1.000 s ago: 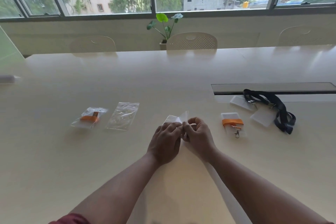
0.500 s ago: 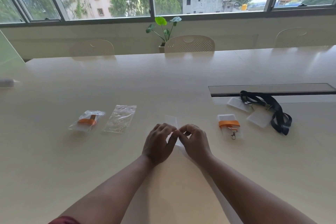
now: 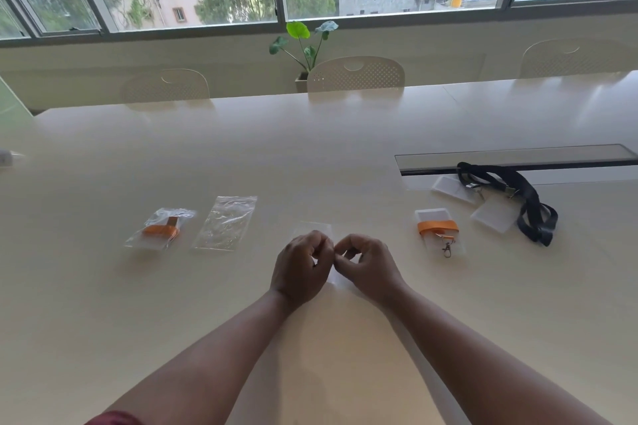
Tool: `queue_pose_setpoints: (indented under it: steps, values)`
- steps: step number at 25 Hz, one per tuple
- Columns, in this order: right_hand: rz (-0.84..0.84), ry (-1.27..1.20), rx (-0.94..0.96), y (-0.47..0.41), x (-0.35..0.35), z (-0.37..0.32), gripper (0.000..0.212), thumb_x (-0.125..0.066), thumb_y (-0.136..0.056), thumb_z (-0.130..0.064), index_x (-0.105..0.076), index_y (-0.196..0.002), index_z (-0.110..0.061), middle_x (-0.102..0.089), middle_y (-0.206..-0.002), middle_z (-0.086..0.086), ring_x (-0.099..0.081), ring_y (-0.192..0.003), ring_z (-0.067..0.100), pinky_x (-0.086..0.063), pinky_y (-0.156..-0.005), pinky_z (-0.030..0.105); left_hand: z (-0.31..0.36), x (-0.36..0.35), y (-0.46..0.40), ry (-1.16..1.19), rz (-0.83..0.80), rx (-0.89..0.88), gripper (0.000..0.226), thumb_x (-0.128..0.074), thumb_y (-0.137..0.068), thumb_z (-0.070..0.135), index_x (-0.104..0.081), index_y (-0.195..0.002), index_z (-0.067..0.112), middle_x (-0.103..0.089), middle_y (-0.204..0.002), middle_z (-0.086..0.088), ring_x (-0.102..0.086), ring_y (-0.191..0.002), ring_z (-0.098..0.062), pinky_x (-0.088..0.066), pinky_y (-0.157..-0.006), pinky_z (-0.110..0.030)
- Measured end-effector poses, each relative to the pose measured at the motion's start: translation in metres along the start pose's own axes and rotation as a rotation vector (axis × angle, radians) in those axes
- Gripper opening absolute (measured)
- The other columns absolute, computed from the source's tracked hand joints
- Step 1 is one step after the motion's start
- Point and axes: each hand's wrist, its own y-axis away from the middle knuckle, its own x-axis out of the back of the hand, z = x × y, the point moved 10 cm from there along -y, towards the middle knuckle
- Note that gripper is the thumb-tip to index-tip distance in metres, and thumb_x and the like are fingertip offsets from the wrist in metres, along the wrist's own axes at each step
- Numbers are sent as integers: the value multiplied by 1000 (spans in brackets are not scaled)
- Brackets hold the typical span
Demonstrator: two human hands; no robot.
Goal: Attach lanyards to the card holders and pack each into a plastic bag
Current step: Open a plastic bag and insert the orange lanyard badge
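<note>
My left hand [image 3: 299,266] and my right hand [image 3: 367,264] meet at the table's middle, both pinching a clear plastic bag [image 3: 312,227] that lies flat under them. To the right lies a card holder [image 3: 437,216] with an orange lanyard [image 3: 438,226] and its metal clip across it. Further right two clear card holders [image 3: 492,214] sit under a black lanyard [image 3: 528,207]. On the left rests a packed bag [image 3: 162,228] holding an orange lanyard, and beside it an empty plastic bag [image 3: 226,221].
The big cream table [image 3: 310,155] has a dark cable slot [image 3: 511,157] at the right. Chairs [image 3: 355,74] stand along the far edge, with a potted plant [image 3: 305,45] under the window. A small white thing [image 3: 5,158] lies at the far left edge.
The bag was lifted and crumpled between my fingers; now it lies flatter on the table, and my fingertips have parted a little while still pinching it.
</note>
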Motion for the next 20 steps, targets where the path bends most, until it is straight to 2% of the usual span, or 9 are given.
queue_pose_setpoints:
  steps: [3, 6, 8, 15, 20]
  values:
    - [8, -144, -55, -4, 2, 7, 17, -66, -76, -39, -71, -75, -23, -64, -66, -16, -53, -61, 0, -42, -58, 17, 1, -1, 1, -2, -23, -10, 22, -50, -95, 34, -50, -74, 26, -52, -64, 14, -47, -60, -8, -39, -57, -29]
    - [-10, -155, -75, -4, -1, 10, 18, -73, -85, -37, -72, -77, -21, -60, -63, -16, -50, -60, 1, -40, -57, 19, 3, -6, 2, 0, -68, -32, 29, -47, -96, 36, -55, -77, 15, -56, -66, 6, -51, -64, -19, -46, -58, -38]
    - [-5, -149, -81, -4, -1, 11, 16, -73, -85, -36, -73, -78, -21, -61, -63, -16, -50, -59, 0, -40, -57, 18, 3, -7, 2, 15, -86, -35, 27, -46, -96, 35, -58, -82, 15, -59, -71, 4, -55, -69, -21, -49, -62, -41]
    - [53, -114, -117, -3, 3, 15, 14, -67, -81, -28, -76, -75, -19, -60, -56, -14, -47, -52, 0, -39, -52, 19, 7, -5, 1, 9, -66, -57, 11, -49, -96, 28, -57, -90, 25, -64, -85, 13, -57, -80, -11, -49, -68, -34]
    - [21, -169, -155, -5, 4, 18, 13, -73, -86, -18, -75, -74, -12, -60, -59, -8, -48, -54, 5, -41, -53, 25, 9, -4, 1, -15, -53, -76, 18, -46, -98, 38, -54, -87, 26, -58, -80, 16, -54, -77, -11, -47, -65, -34]
